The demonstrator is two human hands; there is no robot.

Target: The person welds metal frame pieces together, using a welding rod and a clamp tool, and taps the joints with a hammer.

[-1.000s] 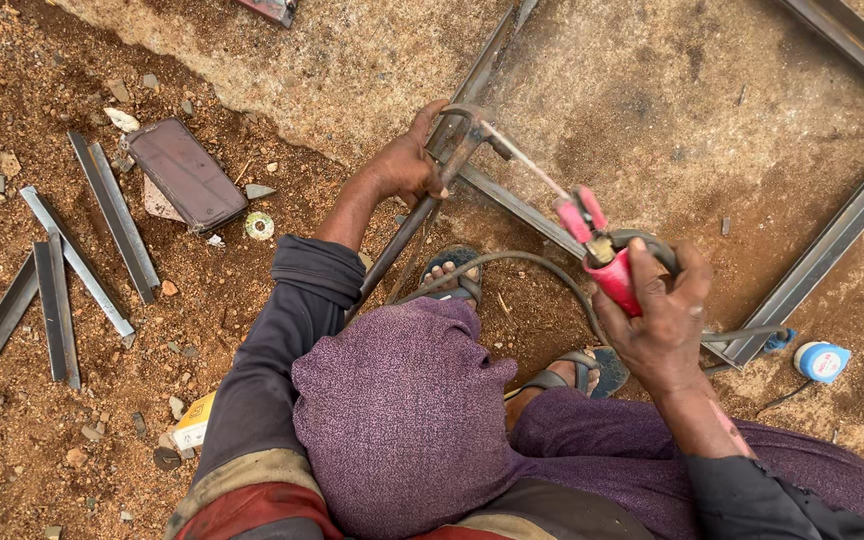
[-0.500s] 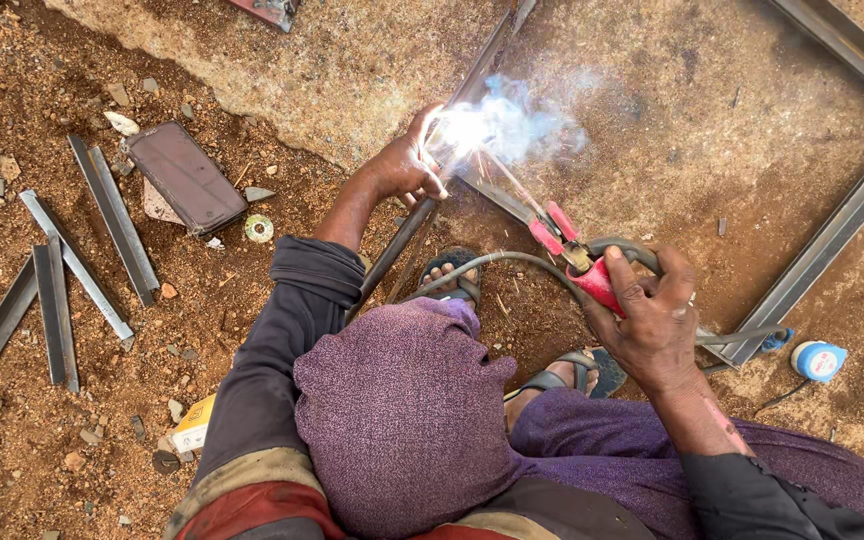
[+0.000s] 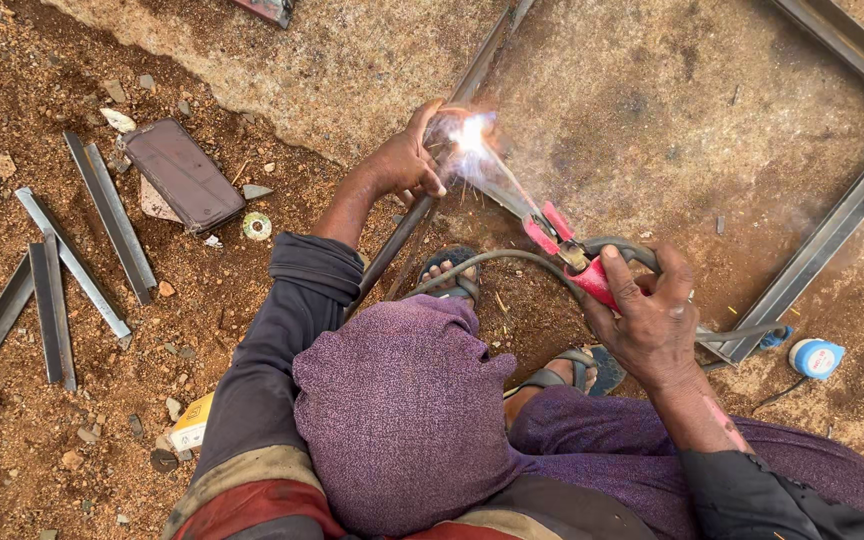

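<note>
My left hand (image 3: 404, 163) grips the steel angle frame (image 3: 832, 235) at its near-left corner, where two bars meet. My right hand (image 3: 652, 318) is closed around a red welding electrode holder (image 3: 574, 258) with a grey cable (image 3: 497, 258) trailing from it. The thin rod runs up-left from the holder to the joint. At its tip a bright white arc (image 3: 470, 132) burns right beside my left fingers, with sparks and faint smoke. My head, wrapped in purple cloth (image 3: 402, 410), fills the lower middle of the view.
Several cut steel angle pieces (image 3: 82, 250) lie on the red dirt at left. A dark flat case (image 3: 184, 175) and a small green disc (image 3: 256, 226) lie near them. A blue-and-white roll (image 3: 815, 357) sits at right, a yellow box (image 3: 192, 420) by my left elbow. Sandalled feet (image 3: 572, 370) rest under the frame.
One second ago the rod was off the joint with no arc. The arc then struck with a puff of smoke; it still burns and the smoke has thinned. My left hand stayed put.
</note>
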